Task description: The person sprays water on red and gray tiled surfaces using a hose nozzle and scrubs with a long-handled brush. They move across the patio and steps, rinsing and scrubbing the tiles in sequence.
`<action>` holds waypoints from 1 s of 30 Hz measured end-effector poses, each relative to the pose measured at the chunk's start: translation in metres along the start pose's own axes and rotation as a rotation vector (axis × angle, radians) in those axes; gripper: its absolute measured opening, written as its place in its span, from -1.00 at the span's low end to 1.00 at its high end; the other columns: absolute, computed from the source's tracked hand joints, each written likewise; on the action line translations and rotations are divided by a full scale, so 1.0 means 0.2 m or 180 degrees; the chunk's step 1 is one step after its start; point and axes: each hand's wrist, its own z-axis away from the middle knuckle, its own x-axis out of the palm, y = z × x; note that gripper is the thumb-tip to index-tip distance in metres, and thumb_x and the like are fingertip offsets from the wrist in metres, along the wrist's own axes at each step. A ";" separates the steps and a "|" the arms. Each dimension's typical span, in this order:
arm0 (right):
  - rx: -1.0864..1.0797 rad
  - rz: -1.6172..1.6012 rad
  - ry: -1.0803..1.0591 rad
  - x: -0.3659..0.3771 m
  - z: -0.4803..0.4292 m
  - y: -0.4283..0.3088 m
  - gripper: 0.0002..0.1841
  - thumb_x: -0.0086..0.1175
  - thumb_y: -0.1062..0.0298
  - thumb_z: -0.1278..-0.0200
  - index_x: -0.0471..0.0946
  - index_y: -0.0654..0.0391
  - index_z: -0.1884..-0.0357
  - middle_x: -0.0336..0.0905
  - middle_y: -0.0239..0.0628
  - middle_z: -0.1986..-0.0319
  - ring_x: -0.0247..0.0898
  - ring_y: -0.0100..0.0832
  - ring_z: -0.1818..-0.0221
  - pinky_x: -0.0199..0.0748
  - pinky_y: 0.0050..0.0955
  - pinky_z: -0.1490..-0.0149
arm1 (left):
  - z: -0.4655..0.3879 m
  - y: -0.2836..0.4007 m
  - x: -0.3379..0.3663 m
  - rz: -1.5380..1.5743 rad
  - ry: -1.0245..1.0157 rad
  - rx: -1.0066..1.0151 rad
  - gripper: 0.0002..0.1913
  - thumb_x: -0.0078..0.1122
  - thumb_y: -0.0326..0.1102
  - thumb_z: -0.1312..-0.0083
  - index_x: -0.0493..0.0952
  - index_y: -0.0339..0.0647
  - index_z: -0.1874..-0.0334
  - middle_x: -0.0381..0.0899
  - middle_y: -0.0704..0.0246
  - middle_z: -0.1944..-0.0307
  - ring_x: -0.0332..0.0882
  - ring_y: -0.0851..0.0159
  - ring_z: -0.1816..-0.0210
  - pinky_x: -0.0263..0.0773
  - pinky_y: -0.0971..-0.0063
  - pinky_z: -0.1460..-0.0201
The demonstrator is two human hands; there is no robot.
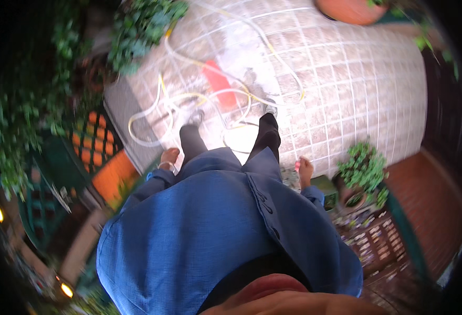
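Note:
My left hand (169, 156) hangs beside my left leg with a bracelet at the wrist; its fingers look curled, and I see nothing in it. On the other side, my right hand (305, 169) has its fingers bent against a small pink object (297, 166), too blurred to name. A yellow and white garden hose (302, 94) lies in loose loops over the tiled floor (325, 78) around my feet. Between and ahead of my shoes, a flat red strip (220, 84) rests on the tiles, partly crossed by the hose.
Leafy plants (148, 35) crowd the left side, above green lattice (93, 141). A terracotta pot (351, 10) stands at the far right. Close to my right hand is a potted plant (363, 167) by a green edge (406, 232). A grey step or slab (126, 114) borders the tiles.

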 end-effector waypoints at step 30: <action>-0.3012 0.3323 -0.1515 2.11 -1.25 -0.33 -0.55 0.14 0.28 -0.17 0.45 0.20 -0.11 0.53 0.09 0.05 0.47 0.03 -0.01 0.43 -0.17 -0.08 | -1.84 0.19 0.41 0.1520 0.1941 0.0711 -0.72 0.01 -0.52 -0.13 0.52 -0.19 0.10 0.57 0.12 0.12 0.50 -0.01 0.04 0.43 0.23 -0.06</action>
